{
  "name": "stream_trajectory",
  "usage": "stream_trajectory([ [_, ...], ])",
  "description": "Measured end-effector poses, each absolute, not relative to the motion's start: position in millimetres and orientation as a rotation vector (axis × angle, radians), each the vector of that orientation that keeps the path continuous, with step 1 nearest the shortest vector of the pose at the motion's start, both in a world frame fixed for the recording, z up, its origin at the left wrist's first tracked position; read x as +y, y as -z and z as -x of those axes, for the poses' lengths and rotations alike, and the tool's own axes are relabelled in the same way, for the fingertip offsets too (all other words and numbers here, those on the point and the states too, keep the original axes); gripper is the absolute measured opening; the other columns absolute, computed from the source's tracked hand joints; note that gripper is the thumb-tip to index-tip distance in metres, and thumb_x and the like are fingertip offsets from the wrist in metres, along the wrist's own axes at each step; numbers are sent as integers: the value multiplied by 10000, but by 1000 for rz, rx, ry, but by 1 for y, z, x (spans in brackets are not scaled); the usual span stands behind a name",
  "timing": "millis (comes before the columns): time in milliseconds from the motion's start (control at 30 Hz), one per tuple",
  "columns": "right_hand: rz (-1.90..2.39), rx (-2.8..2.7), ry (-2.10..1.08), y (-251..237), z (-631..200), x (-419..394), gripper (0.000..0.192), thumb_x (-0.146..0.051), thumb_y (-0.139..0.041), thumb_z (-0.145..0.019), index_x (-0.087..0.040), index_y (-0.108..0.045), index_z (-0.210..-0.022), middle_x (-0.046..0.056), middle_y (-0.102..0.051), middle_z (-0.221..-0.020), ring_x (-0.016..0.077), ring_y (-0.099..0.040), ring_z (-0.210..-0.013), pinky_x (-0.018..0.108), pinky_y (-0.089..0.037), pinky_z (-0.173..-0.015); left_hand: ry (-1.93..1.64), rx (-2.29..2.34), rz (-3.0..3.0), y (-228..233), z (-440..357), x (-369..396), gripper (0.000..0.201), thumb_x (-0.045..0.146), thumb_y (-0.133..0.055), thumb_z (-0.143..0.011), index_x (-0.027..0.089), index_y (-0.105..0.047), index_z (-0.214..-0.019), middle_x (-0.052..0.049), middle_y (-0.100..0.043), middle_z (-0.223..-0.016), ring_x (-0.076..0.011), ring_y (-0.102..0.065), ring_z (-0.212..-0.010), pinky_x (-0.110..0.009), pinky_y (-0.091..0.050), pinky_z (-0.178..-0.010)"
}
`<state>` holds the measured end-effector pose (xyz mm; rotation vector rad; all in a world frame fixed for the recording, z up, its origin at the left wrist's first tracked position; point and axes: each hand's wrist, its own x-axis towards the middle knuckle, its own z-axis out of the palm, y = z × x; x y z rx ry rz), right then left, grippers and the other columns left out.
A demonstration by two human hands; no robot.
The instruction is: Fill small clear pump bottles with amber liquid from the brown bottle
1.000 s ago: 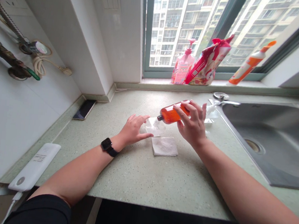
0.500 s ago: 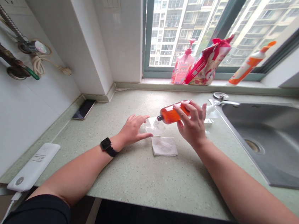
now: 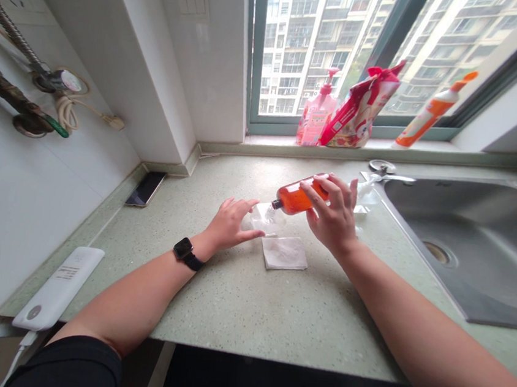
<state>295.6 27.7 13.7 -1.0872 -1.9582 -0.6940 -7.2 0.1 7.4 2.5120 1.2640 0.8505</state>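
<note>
My right hand (image 3: 334, 217) grips an orange translucent bottle (image 3: 297, 196) by its base end. The bottle is tilted, its dark threaded neck pointing down and left, with no cap on it. Just under the neck a clear plastic container (image 3: 267, 219) stands on the counter; its exact shape and contents are hard to make out. My left hand (image 3: 234, 225), with a black watch on the wrist, curves thumb and fingers around the container's left side. A folded white paper tissue (image 3: 284, 253) lies in front of the container.
A steel sink (image 3: 458, 227) is on the right, with a drain strainer (image 3: 382, 166) by its corner. Behind my right hand lies a clear plastic piece (image 3: 366, 195). A phone (image 3: 145, 189) and power bank (image 3: 59, 286) lie left. Bottles and a red bag (image 3: 359, 115) line the windowsill.
</note>
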Motion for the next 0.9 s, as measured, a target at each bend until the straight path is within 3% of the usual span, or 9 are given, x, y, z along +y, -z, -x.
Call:
stream_trajectory([
  [900, 1107, -1972, 663, -12, -297, 27, 1087, -37, -685, -849, -537, -228, -1699, 48, -556, -1539, 398, -476, -1506, 773, -223, -1317, -826, 1283, -2502, -8, 7, 0, 799, 656, -786, -914, 269, -513, -1558, -95, -742, -1287, -321, -698, -1238, -643, -307, -1297],
])
